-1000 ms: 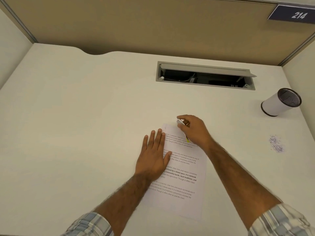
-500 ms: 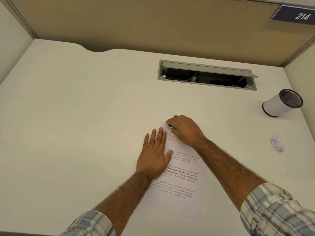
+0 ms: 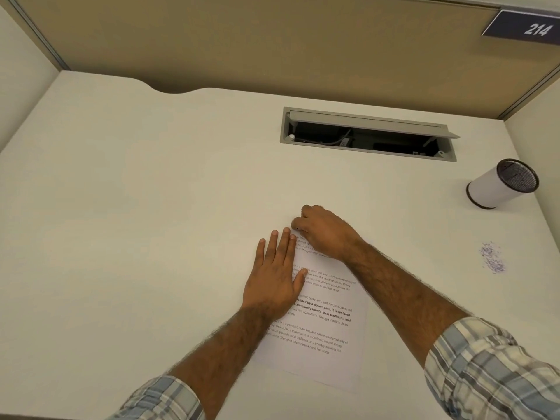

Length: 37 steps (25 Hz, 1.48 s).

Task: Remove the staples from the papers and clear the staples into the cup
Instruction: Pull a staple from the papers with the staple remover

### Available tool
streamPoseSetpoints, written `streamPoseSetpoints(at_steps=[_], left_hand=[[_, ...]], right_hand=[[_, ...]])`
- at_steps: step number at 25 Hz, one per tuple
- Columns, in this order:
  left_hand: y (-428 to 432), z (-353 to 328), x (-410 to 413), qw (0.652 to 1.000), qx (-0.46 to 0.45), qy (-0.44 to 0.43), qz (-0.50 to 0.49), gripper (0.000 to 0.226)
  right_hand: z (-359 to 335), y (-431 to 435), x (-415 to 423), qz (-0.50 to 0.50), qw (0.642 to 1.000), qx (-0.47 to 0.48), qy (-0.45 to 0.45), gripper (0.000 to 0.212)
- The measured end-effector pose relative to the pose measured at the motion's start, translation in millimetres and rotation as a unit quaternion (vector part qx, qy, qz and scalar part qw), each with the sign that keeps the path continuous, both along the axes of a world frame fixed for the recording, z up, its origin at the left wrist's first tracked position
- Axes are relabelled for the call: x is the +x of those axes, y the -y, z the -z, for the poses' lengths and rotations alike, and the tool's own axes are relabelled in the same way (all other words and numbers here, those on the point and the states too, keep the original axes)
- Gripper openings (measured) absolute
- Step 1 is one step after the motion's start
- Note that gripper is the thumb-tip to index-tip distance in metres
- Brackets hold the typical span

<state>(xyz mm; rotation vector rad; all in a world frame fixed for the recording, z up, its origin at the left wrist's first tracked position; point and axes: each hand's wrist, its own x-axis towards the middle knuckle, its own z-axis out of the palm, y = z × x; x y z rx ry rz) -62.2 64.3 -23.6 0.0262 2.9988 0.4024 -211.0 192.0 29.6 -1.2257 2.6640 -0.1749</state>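
Note:
A printed paper sheet lies on the white desk in front of me. My left hand rests flat on the sheet's left side with straight fingers. Just beyond those fingertips, at the sheet's top left corner, my right hand is curled around a small staple remover that it almost fully hides. The staple at that corner is out of sight under my fingers. A white cup with a dark mesh inside stands at the far right. A small heap of purple staples lies on the desk in front of the cup.
An open grey cable hatch is set into the desk beyond the paper. Beige partition walls close off the back and both sides. A "214" sign hangs at the top right.
My right hand moved left from the sheet's top middle to its top left corner and lowered there; the tool, visible before, is now covered. My left hand stayed flat.

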Motion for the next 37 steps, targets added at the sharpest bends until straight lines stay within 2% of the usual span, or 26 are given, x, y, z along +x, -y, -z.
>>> streamPoseSetpoints(at_steps=[5, 10, 19, 25, 30, 34, 37], left_hand=[[-1, 0, 0, 1.000, 0.002, -0.002, 0.000, 0.076], [-1, 0, 0, 1.000, 0.003, -0.003, -0.001, 0.076], [-2, 0, 0, 1.000, 0.006, -0.008, -0.002, 0.075], [-1, -1, 1, 1.000, 0.011, -0.004, -0.003, 0.075], [-1, -2, 1, 1.000, 0.015, -0.006, -0.001, 0.075], [-1, -1, 1, 1.000, 0.016, -0.012, -0.001, 0.075], [0, -1, 1, 1.000, 0.014, -0.010, -0.001, 0.075]], right_hand=[[-1, 7, -5, -0.022, 0.999, 0.045, 0.002, 0.015], [-1, 10, -6, -0.017, 0.999, 0.048, 0.014, 0.016], [-7, 7, -19, 0.059, 0.993, 0.001, 0.101, 0.013], [-10, -2, -24, 0.092, 0.990, -0.004, 0.111, 0.012], [-15, -9, -31, 0.167, 0.972, -0.040, 0.162, 0.030], [-17, -20, -40, 0.196, 0.964, -0.038, 0.176, 0.020], [-19, -27, -43, 0.216, 0.956, -0.069, 0.184, 0.019]])
